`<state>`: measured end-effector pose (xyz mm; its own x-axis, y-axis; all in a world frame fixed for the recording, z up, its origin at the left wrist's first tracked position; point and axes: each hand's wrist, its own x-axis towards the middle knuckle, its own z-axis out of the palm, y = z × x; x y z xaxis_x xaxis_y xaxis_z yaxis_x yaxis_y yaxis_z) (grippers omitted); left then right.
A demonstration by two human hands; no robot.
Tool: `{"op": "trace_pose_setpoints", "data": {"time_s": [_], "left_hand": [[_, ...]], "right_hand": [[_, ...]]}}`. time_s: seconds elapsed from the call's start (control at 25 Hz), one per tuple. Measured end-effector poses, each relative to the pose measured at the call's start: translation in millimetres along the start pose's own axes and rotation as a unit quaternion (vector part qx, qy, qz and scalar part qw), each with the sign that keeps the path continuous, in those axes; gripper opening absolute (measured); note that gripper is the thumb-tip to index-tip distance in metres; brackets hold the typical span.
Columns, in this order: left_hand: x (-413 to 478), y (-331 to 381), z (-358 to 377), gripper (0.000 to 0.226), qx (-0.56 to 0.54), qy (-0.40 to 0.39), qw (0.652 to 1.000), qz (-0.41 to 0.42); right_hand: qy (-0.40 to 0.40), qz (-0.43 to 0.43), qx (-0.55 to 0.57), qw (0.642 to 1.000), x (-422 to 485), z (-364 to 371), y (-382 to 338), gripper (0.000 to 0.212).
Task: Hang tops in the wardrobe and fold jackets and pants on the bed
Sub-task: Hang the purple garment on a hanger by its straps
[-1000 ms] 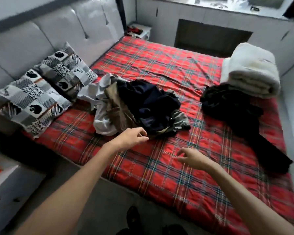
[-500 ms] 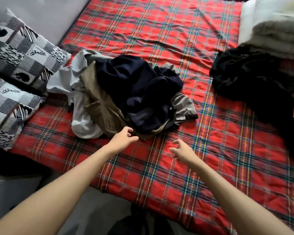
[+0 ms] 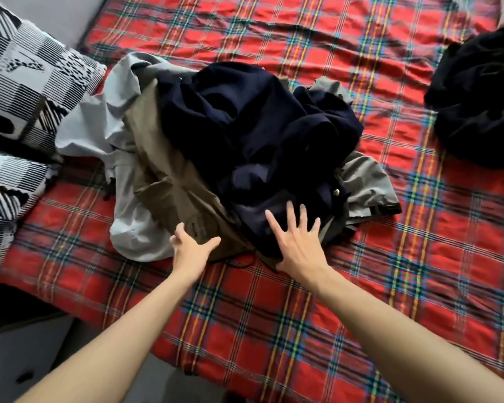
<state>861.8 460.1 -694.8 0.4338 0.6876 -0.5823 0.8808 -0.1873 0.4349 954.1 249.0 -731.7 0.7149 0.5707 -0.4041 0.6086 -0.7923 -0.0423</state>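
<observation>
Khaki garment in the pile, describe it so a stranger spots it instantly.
On the red plaid bed, find the clothes heap beside the patterned pillows. The khaki garment fills its near left, by the left hand. It alone is tan, between pale grey cloth and navy cloth.

1. A home bedroom: a wide bed covered in a red tartan woven sheet (image 3: 303,330) fills nearly the whole view.
2. Two black-and-white patterned fabric pillows (image 3: 32,82) lie at its left side, just beside a plain grey headboard (image 3: 56,13).
3. A loose heap of navy, khaki and pale grey clothes (image 3: 245,120) sits mid-bed. A crumpled pile of black garments (image 3: 477,103) lies well apart, at the right edge.
</observation>
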Motion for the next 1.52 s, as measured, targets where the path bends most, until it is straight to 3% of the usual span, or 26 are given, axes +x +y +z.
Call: {"op": "trace_pose_setpoints", "data": {"time_s": [0.08, 0.16, 0.24, 0.32, 0.36, 0.52, 0.6, 0.64, 0.76, 0.84, 0.92, 1.0, 1.08, 1.12, 1.16, 1.2, 1.24, 1.28, 1.32, 1.36, 1.44, 1.48, 1.52], "left_hand": [[38.8, -14.5, 9.2, 0.118, -0.056, 0.015, 0.995, -0.076], [72.0, -26.5, 15.0, 0.123, -0.171, 0.0, 0.972, -0.162], [91.7, -31.9, 13.3, 0.088, -0.223, -0.028, 0.957, -0.181], [98.1, -23.8, 7.6, 0.04, -0.243, -0.05, 0.953, -0.175], [95.8, -8.7, 0.7, 0.028, -0.271, -0.06, 0.945, -0.172], [91.7, 104.7, -67.5, 0.028, -0.489, -0.095, 0.863, -0.087], [87.7, 166.3, -109.6, 0.031, -0.567, -0.124, 0.814, 0.001], [83.6, 189.1, -128.3, 0.028, -0.576, -0.127, 0.806, 0.043], [74.4, 206.5, -145.8, 0.017, -0.505, -0.109, 0.851, 0.096], [71.1, 179.1, -123.3, 0.013, -0.411, -0.104, 0.903, 0.063], [67.0, 131.1, -88.0, 0.011, -0.342, -0.133, 0.93, 0.002], [59.8, 81.5, -55.2, 0.017, -0.307, -0.161, 0.937, -0.045], [50.7, 45.1, -33.5, 0.017, -0.297, -0.178, 0.935, -0.078], [48.4, 33.3, -25.7, 0.018, -0.302, -0.181, 0.931, -0.096], [47.8, 25.6, -21.0, 0.021, -0.309, -0.179, 0.928, -0.109], [47.5, 18.7, -17.5, 0.026, -0.315, -0.176, 0.926, -0.115], [45.3, 16.0, -15.8, 0.031, -0.329, -0.177, 0.92, -0.115], [41.1, 16.8, -15.0, 0.035, -0.355, -0.178, 0.911, -0.108], [34.6, 19.3, -15.5, 0.036, -0.393, -0.177, 0.897, -0.103], [25.1, 22.8, -17.5, 0.033, -0.429, -0.175, 0.88, -0.103], [1.5, 30.9, -21.8, 0.02, -0.485, -0.172, 0.85, -0.11], [-10.8, 34.1, -23.8, 0.016, -0.489, -0.171, 0.849, -0.102], [-23.4, 38.1, -27.7, 0.018, -0.476, -0.175, 0.858, -0.084]], "right_hand": [[-0.009, 0.023, -0.019, 1.0, 27.6, 31.7, -21.7, 0.119], [0.017, 0.037, -0.043, 0.998, 45.7, 48.6, -28.6, 0.089], [0.026, 0.039, -0.027, 0.999, 59.4, 44.0, -27.8, 0.069], [0.002, 0.082, 0.066, 0.994, 70.5, 18.6, -18.3, 0.051], [-0.001, 0.114, 0.135, 0.984, 77.0, -1.0, -12.5, 0.041], [0.152, 0.22, 0.415, 0.87, 118.6, -137.9, 15.1, 0.029], [0.231, 0.217, 0.482, 0.817, 139.4, -213.9, 32.7, 0.031], [0.257, 0.2, 0.507, 0.798, 144.2, -241.1, 38.4, 0.032], [0.253, 0.101, 0.576, 0.771, 133.4, -251.7, 39.8, 0.043], [0.203, 0.08, 0.565, 0.796, 112.6, -195.1, 36.4, 0.049], [0.132, 0.131, 0.508, 0.841, 85.8, -103.7, 37.2, 0.053], [0.003, 0.253, 0.476, 0.843, 48.7, -6.7, 40.1, 0.056], [-0.079, 0.404, 0.51, 0.755, 19.1, 62.6, 38.5, 0.062], [-0.066, 0.464, 0.57, 0.675, 15.4, 81.0, 37.1, 0.062], [-0.028, 0.502, 0.653, 0.566, 20.5, 89.1, 35.2, 0.053], [0.007, 0.497, 0.738, 0.456, 29.5, 88.8, 29.8, 0.036], [0.033, 0.473, 0.794, 0.382, 42.1, 82.6, 23.8, 0.019], [0.045, 0.455, 0.814, 0.359, 52.4, 70.6, 16.6, 0.008], [0.056, 0.442, 0.812, 0.376, 59.0, 59.1, 8.1, 0.011], [0.065, 0.429, 0.791, 0.431, 59.2, 41.9, -0.8, 0.019], [0.085, 0.394, 0.696, 0.594, 37.4, 10.3, -12.2, 0.035], [0.092, 0.371, 0.658, 0.649, 17.0, -6.3, -13.6, 0.041], [0.104, 0.344, 0.647, 0.672, -4.2, -25.2, -13.1, 0.043]]}}
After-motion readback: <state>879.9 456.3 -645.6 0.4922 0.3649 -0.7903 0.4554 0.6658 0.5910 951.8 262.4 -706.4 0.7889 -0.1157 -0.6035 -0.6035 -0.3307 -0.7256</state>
